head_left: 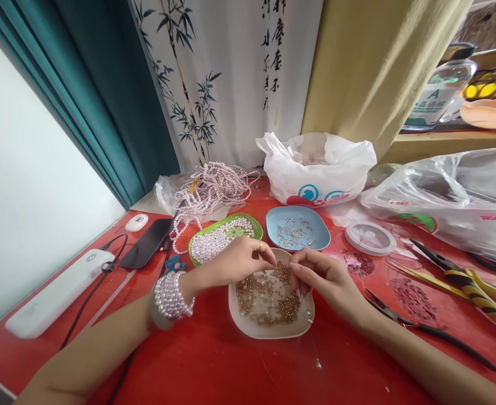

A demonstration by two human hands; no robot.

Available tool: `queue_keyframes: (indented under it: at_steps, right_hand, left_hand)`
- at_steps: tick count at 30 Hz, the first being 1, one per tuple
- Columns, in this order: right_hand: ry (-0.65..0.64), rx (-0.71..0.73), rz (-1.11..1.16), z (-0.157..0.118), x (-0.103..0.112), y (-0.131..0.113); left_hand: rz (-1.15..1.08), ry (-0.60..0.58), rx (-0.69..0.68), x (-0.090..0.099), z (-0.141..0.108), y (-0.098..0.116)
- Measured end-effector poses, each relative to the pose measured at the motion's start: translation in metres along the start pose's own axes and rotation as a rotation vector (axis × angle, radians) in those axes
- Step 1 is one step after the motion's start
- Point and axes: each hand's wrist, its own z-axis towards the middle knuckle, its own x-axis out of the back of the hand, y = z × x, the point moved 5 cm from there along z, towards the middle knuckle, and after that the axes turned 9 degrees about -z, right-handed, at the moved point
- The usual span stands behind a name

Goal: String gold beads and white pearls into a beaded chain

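Over a cream dish [272, 334] of small gold beads [288, 310], my two hands meet with fingertips close together. My left hand [248, 260], wearing strands of pearl beads [174, 295] round the wrist, is closed in a pinch; whatever lies between its fingertips is too small to make out. Thumb and forefinger of my right hand [315, 271] pinch a thin clear thread [307, 301]. It hangs over the dish's right rim, with a tiny shiny piece [318, 363] lower down. Behind my left hand is a green dish [258, 228] of white pearl beads [210, 246].
A blue dish [273, 216] of small metal pins stands behind. Bundled pink bead strands [218, 188] lie back left, near a phone [147, 243] and a white power strip [58, 292]. Pliers [442, 334], tweezers [425, 277], a clear spool [370, 238] and plastic bags [319, 174] crowd the right.
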Motion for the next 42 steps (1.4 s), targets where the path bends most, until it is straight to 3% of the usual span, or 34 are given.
queue_keyframes:
  at_steps: [9, 16, 19, 25, 28, 33, 42]
  right_hand:
    - [0.011, -0.005, 0.029, 0.001, 0.001, 0.001]
    - [0.012, -0.002, 0.040, 0.002, 0.000, 0.001]
    - [0.018, -0.010, 0.049, 0.001, 0.000, 0.000]
    - [0.029, -0.020, 0.040, -0.001, 0.000, 0.001]
    - [0.025, -0.006, -0.019, -0.001, 0.000, 0.001]
    - [0.019, -0.013, -0.075, -0.001, -0.001, 0.002]
    - [0.030, -0.004, -0.132, -0.001, -0.002, 0.003]
  left_hand:
    - [0.445, 0.003, -0.226, -0.018, -0.004, -0.001]
    - [0.501, 0.026, -0.181, -0.020, -0.005, -0.003]
    - [0.372, 0.063, -0.115, -0.016, -0.004, -0.003]
    - [-0.346, 0.140, 0.045, -0.011, 0.001, -0.006]
    - [-0.553, 0.167, 0.093, -0.011, 0.002, -0.008]
    - [-0.681, 0.166, 0.132, -0.013, 0.001, -0.010]
    - [-0.722, 0.126, 0.142, -0.014, 0.000, -0.012]
